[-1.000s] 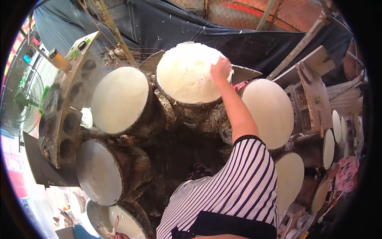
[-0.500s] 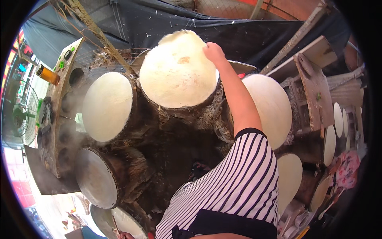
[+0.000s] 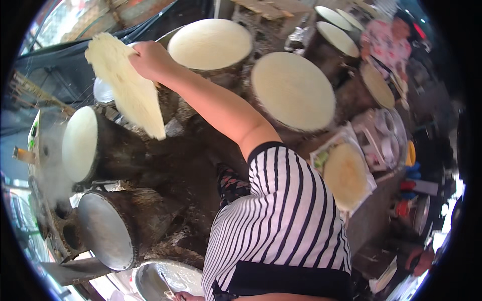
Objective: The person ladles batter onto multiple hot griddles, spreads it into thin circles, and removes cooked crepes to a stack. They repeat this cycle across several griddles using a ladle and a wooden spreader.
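My right hand (image 3: 146, 59), arm stretched far out, pinches the edge of a large thin pale flatbread (image 3: 128, 88). The flatbread hangs slanted in the air, its lower tip above the dark floor. Behind it, part of a bare grey griddle (image 3: 103, 91) shows. At the bottom edge my left hand (image 3: 185, 296) is partly cut off, closed around a thin handle (image 3: 166, 284) that dips into a wide pot of whitish batter (image 3: 188, 273). What sits at the handle's lower end is hidden.
Round griddles covered with pale flatbread stand about me: a left one (image 3: 80, 143), a far one (image 3: 211, 44) and a right one (image 3: 293, 90). A greyish griddle (image 3: 105, 231) is near left. Another flatbread (image 3: 345, 175) lies on a tray. A person in pink (image 3: 386, 40) is far right.
The flatbread has come off the far middle griddle and now dangles from my right hand. My view has turned to the right, showing the tray. My left hand stays by the batter pot.
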`<act>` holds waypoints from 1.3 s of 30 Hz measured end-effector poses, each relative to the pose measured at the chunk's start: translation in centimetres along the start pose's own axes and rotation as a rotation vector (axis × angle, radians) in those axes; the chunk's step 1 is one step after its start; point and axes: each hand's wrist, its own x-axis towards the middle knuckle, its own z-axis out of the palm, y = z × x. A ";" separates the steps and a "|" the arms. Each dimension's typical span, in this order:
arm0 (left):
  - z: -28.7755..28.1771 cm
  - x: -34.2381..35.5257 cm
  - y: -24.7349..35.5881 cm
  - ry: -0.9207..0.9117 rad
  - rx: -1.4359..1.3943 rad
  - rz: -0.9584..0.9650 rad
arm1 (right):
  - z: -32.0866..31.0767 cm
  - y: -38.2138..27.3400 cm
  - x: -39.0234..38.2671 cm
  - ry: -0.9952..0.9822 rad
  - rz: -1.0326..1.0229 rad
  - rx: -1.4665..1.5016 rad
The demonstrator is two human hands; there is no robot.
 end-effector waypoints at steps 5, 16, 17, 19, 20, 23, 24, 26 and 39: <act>-7.0 -1.4 1.5 -0.060 0.031 -0.108 | -17.7 -1.8 -14.0 -0.123 0.360 -0.036; -11.2 -4.8 3.3 -0.167 0.213 -0.200 | -55.1 -11.6 -39.9 0.125 0.593 -0.741; -10.7 -5.1 3.3 -0.183 0.224 -0.206 | -55.9 -12.0 -42.3 0.157 0.595 -0.787; -10.0 -5.8 2.5 -0.204 0.240 -0.211 | -56.6 -9.4 -47.6 0.192 0.665 -0.986; -10.4 -6.1 2.1 -0.194 0.239 -0.227 | -55.3 -9.0 -49.0 0.176 0.678 -1.037; -10.2 -7.5 1.3 -0.207 0.228 -0.227 | -53.8 -1.3 -58.9 0.159 0.504 -1.193; -10.1 -7.8 1.0 -0.213 0.229 -0.231 | -52.6 0.4 -62.2 0.247 0.473 -1.158; -11.6 -8.8 1.2 -0.192 0.207 -0.218 | -50.0 3.1 -66.5 0.254 0.536 -1.075; -14.7 -11.4 2.3 -0.157 0.109 -0.170 | -41.8 10.1 -77.3 0.221 0.795 -1.138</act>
